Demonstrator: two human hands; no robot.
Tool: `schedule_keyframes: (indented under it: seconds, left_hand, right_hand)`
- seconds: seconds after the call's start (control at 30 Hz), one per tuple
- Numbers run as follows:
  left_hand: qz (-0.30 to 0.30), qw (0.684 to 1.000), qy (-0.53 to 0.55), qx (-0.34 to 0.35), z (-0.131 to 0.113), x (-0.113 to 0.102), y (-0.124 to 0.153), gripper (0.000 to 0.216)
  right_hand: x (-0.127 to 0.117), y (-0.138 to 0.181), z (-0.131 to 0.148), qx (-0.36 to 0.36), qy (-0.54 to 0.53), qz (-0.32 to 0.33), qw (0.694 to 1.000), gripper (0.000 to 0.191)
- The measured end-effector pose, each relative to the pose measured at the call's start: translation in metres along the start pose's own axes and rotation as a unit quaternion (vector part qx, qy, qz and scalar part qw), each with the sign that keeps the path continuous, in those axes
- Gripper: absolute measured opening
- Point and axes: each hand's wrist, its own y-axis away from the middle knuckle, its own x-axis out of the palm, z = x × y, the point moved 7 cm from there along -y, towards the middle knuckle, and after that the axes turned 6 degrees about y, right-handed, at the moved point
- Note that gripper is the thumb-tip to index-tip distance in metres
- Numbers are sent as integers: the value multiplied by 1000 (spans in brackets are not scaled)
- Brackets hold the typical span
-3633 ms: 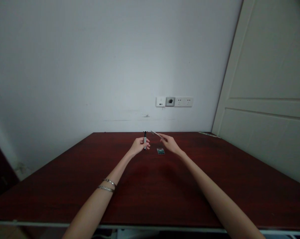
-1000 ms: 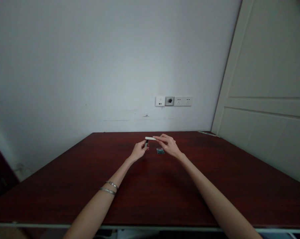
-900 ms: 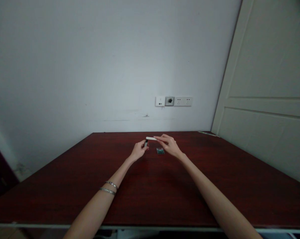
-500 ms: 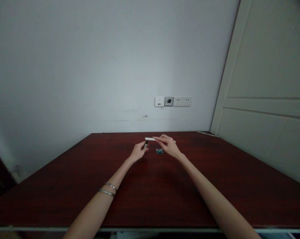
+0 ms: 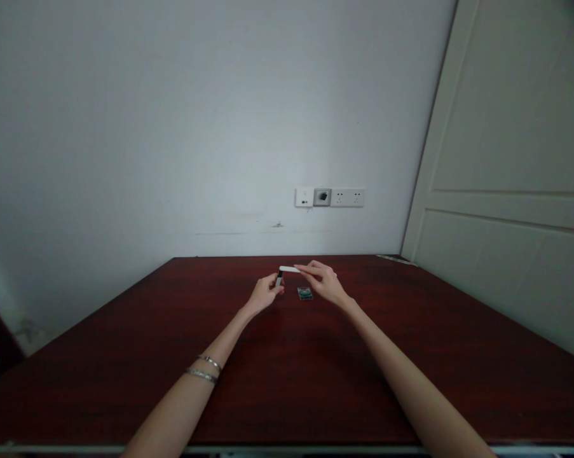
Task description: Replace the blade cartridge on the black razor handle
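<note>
**Both hands at far centre of worktop**

My left hand has its grip closed on a small dark pen-like stick, held upright. My right hand pinches a thin white strip, level, its left end just above the stick's top. A small teal packet lies on the dark red worktop between my hands.

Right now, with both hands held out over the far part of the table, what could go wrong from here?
1. The right hand pinches a thin white strip by one end only; it may slip or bend.
2. The left hand holds a small dark pen-like item by the fingertips, so the two could misalign where they meet.
3. A small teal packet lies on the dark red table just beneath the right hand, which might knock it.
</note>
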Motion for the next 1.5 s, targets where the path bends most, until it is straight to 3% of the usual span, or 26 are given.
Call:
schedule_keyframes:
  seconds: [0.17,0.37,0.6,0.8,1.07,1.27,1.5]
  left_hand:
    - [5,999,34,-17,-6,2,2,9]
    - [7,998,54,-38,-4,5,2,9]
    - [3,995,92,-42,0,4,0,11]
    - [14,993,104,-54,-1,8,2,12]
    - [57,972,179,-141,2,17,8,23]
    - [79,953,217,-195,7,25,12,33]
    - [88,951,216,-204,11,27,14,38]
  right_hand:
    - [-6,1,-10,12,8,-12,1000,30]
    - [0,-1,4,5,14,-2,1000,31]
    - [-7,2,-14,25,21,-14,999,31]
    - [0,1,-5,16,-1,-17,1000,31]
    - [0,5,-35,65,-25,-67,995,33]
    - [17,3,-19,64,-58,-48,995,35]
    - [32,4,-8,46,-76,-9,996,34]
